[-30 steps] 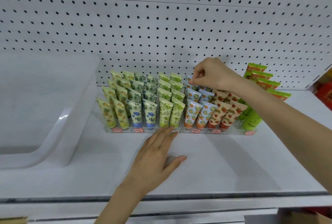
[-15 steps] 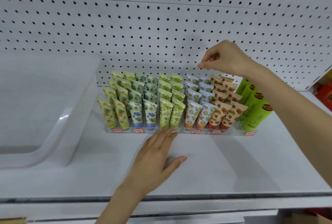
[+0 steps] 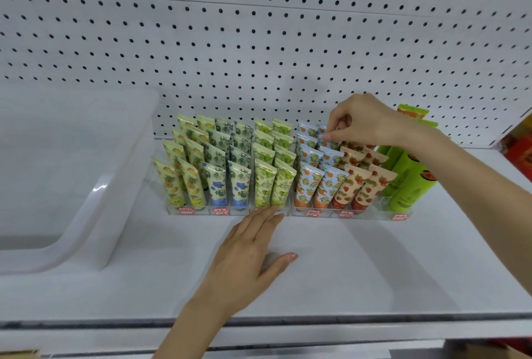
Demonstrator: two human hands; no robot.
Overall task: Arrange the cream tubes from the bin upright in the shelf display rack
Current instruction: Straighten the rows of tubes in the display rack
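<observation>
White shelf, clear rack holding upright cream tubes

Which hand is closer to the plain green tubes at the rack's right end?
Right. The right hand pinches a blue tube just left of the green tubes; the left hand rests flat on the shelf, further left.

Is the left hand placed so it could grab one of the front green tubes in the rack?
Probably yes. The left hand lies flat on the shelf, fingertips at the front edge of the rack, below the front green tubes, nothing between. The right hand pinches a blue tube farther back.
</observation>
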